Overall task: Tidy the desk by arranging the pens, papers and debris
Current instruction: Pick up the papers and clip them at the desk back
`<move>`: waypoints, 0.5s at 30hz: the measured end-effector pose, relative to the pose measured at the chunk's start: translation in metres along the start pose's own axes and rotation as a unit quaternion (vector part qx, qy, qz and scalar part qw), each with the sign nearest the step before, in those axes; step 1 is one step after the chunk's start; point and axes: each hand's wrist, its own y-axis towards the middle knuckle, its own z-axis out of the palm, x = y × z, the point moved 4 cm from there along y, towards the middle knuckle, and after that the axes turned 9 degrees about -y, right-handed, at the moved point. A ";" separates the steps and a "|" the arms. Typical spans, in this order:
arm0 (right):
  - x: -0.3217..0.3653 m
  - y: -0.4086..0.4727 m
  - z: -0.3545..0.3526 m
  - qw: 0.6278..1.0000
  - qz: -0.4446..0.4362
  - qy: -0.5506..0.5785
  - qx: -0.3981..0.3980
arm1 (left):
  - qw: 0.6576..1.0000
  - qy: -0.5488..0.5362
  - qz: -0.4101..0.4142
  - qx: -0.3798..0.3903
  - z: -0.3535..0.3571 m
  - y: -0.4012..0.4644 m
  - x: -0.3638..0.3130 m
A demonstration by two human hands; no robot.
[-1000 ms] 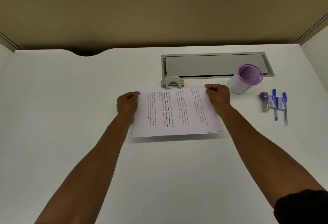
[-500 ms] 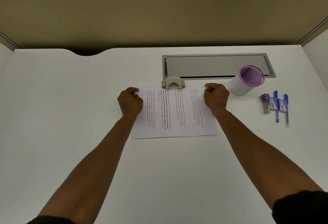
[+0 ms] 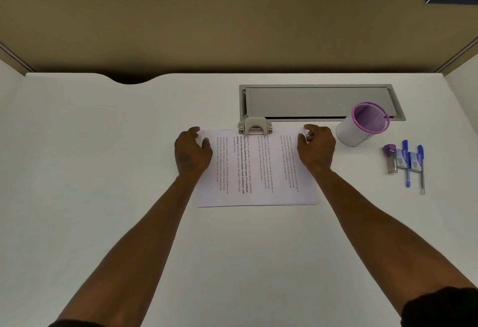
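Note:
A stack of printed papers (image 3: 256, 171) lies flat on the white desk (image 3: 103, 171), its far edge touching a beige clip (image 3: 255, 126). My left hand (image 3: 192, 153) curls over the stack's far left corner, thumb on top. My right hand (image 3: 316, 148) grips the far right corner with bent fingers. To the right, a purple-rimmed mesh pen holder (image 3: 362, 124) leans tilted. Beyond it lie two blue pens (image 3: 406, 168), side by side with a purple-capped case (image 3: 391, 158).
A grey cable-tray lid (image 3: 318, 101) is set into the desk behind the papers. A tan partition wall (image 3: 207, 16) closes off the back, with a notch in the desk's far edge at the left. White side panels stand at both ends.
The papers were held slightly above the desk; they now lie flat. Both hands slid inward onto the far corners and their fingers curled.

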 end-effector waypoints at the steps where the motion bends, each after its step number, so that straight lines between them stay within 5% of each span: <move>1: 0.000 -0.001 -0.001 1.000 -0.005 0.007 -0.007 | 1.000 0.011 0.019 0.004 -0.002 0.001 0.003; 6: 0.025 -0.011 -0.009 0.985 -0.164 -0.030 -0.040 | 0.980 0.156 0.124 0.011 -0.022 0.003 0.036; 10: 0.064 -0.024 0.009 0.937 -0.326 -0.114 0.053 | 0.963 0.216 0.151 0.061 -0.027 -0.003 0.062; 15: 0.085 -0.033 0.034 0.894 -0.382 -0.190 0.138 | 0.956 0.241 0.142 0.086 -0.021 -0.006 0.066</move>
